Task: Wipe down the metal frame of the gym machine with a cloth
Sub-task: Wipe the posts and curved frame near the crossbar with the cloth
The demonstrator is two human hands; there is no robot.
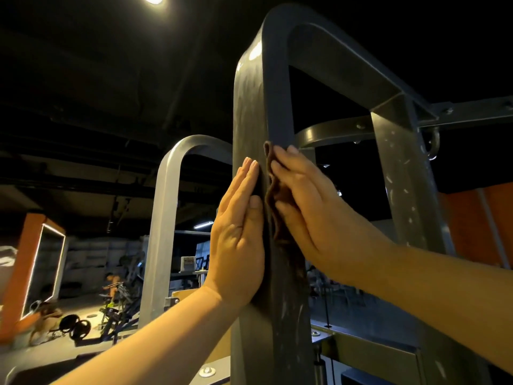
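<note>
As left hand point(239, 232) lies flat, right hand point(305, 201) presses cloth point(274, 218)

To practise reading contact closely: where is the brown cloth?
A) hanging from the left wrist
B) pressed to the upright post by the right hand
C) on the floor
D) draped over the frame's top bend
B: the cloth is bunched between the right hand and the upright post; the left hand lies flat beside it.
</note>
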